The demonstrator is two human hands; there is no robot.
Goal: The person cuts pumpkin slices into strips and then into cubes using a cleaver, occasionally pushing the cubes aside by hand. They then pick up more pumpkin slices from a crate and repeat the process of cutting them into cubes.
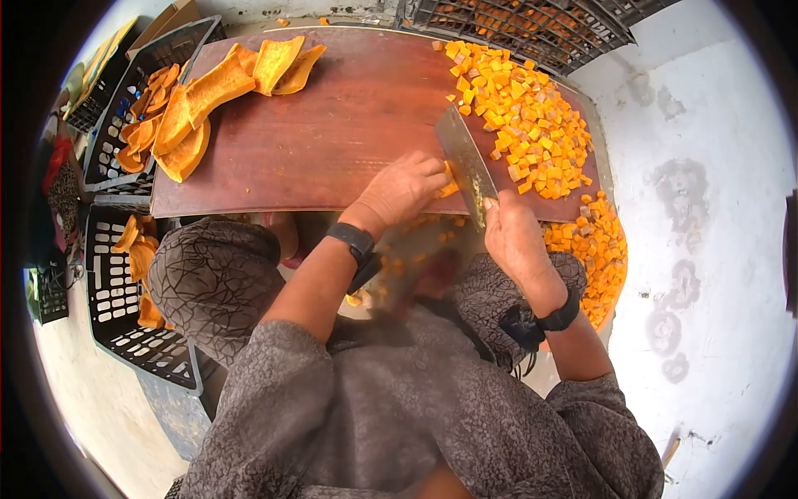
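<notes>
My right hand (517,237) is wrapped round the handle of a cleaver (465,162), whose broad blade stands on edge over the near part of the red-brown board (332,125). Just left of the blade, my left hand (405,187) presses its bent fingers on a piece of orange pumpkin (449,181), mostly hidden by the fingers and the blade. Diced pumpkin (532,116) lies heaped on the board's right side. Large curved pumpkin slices (220,87) rest at its far left corner.
Black crates (116,274) with more pumpkin slices stand on the left. Another dark crate (515,29) is behind the board. More pumpkin cubes (594,258) are piled below the board's right edge, beside the white wall (690,208). Loose bits lie on the floor beneath my hands.
</notes>
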